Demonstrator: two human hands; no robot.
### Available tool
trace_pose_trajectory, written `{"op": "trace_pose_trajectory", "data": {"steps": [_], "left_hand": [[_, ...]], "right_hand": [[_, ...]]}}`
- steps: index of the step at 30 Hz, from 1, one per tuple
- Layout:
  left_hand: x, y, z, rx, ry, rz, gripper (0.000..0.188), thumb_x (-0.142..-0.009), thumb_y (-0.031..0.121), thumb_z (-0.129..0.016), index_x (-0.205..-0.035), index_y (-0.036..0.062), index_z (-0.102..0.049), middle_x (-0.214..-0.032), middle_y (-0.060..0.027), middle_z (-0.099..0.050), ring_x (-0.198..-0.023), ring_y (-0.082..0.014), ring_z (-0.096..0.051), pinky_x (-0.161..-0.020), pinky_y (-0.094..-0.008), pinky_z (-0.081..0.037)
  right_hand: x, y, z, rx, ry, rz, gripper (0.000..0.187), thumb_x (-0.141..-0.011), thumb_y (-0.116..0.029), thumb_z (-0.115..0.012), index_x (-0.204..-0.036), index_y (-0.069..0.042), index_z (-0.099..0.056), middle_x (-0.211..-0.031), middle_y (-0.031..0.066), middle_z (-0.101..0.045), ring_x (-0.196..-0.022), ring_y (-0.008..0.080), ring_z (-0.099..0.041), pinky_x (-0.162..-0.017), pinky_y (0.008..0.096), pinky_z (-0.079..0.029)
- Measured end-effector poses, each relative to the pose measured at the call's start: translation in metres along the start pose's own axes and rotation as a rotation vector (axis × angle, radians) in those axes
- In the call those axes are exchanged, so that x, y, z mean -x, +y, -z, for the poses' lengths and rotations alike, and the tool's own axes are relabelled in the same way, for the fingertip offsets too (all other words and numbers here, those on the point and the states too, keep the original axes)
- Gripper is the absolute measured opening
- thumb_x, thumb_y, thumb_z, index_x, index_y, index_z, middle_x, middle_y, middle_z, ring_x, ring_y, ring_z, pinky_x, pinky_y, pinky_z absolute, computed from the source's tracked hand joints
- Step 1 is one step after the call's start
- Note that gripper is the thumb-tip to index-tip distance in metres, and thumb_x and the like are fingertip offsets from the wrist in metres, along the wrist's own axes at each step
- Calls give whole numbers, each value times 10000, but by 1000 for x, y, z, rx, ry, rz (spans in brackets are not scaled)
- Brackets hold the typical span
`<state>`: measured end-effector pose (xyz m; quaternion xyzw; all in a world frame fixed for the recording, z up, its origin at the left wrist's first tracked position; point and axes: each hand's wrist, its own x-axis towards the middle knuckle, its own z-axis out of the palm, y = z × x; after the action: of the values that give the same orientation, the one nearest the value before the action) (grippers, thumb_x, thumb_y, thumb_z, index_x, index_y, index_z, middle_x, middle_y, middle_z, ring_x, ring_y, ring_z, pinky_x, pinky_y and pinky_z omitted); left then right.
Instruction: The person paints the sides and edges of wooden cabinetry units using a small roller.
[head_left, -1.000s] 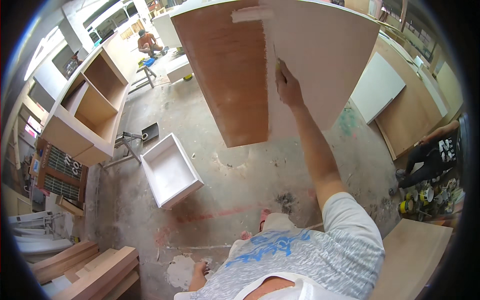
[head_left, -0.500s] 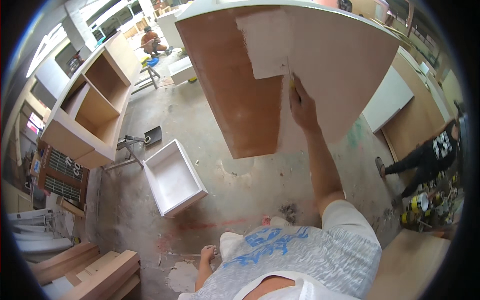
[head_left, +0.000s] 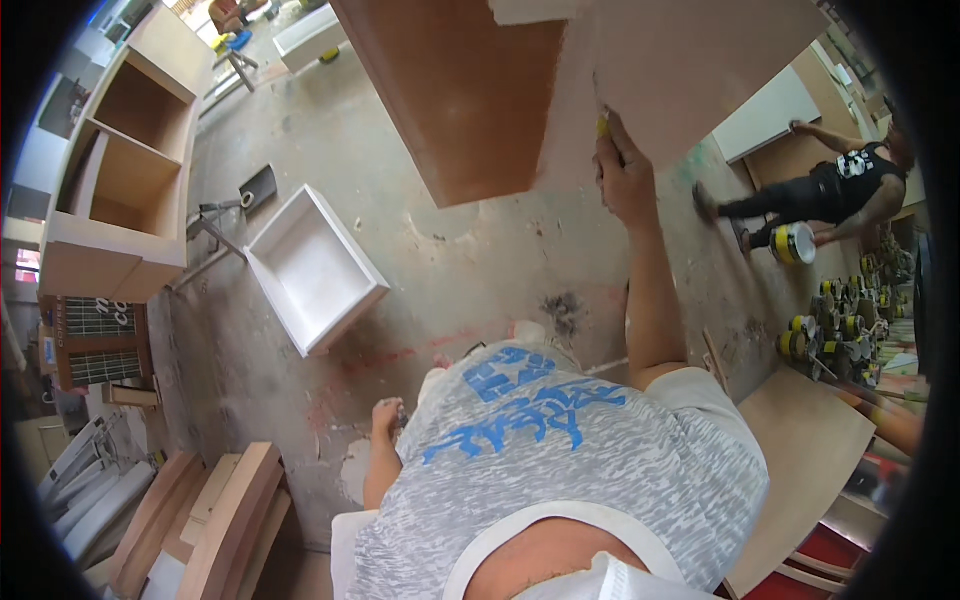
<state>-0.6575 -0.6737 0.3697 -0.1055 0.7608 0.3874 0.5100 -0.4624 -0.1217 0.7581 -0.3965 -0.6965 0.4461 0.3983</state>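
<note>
My right hand is closed around a yellow-handled putty knife, its thin blade seen edge-on and pointing away from me. Behind it stands a large cabinet panel, part bare brown wood, part covered with a pale pinkish-white coat. The knife overlaps the coated part; whether the blade touches it I cannot tell. Low beside my body, my left hand has its fingers curled. What it holds, if anything, is too small to make out.
A white open drawer box lies on the floor, left of centre. An open-fronted wooden cabinet rests on trestles at the left. Wood pieces lie lower left. At right, a person bends by a bucket and several cans.
My view has tipped downward, so the panel sits higher. My right hand with the putty knife has come lower on the panel. The person at right has stepped in and bent over a bucket.
</note>
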Motion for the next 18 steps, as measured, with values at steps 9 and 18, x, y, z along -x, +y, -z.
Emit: {"op": "trace_pose_trajectory", "data": {"steps": [9,18], "left_hand": [[37,42,-27,-82,138,96,310,-844,186,-651,-1120,60,-591,-860,-35,-633,-646,-130,-590,-502,-274,-427],[141,33,-71,-167,281,244,344,-848,193,-643,-1148,37,-580,-954,-75,-640,-749,-166,-640,-566,-286,-460]], "right_hand": [[48,164,-2,196,-160,-323,436,-945,-272,-531,-1356,-133,-501,-961,140,-689,-788,142,-608,-738,267,-481],[37,291,-29,378,-428,-704,421,-963,-268,-460,-1379,-206,-474,-855,145,-663,-607,215,-589,-581,376,-488]]}}
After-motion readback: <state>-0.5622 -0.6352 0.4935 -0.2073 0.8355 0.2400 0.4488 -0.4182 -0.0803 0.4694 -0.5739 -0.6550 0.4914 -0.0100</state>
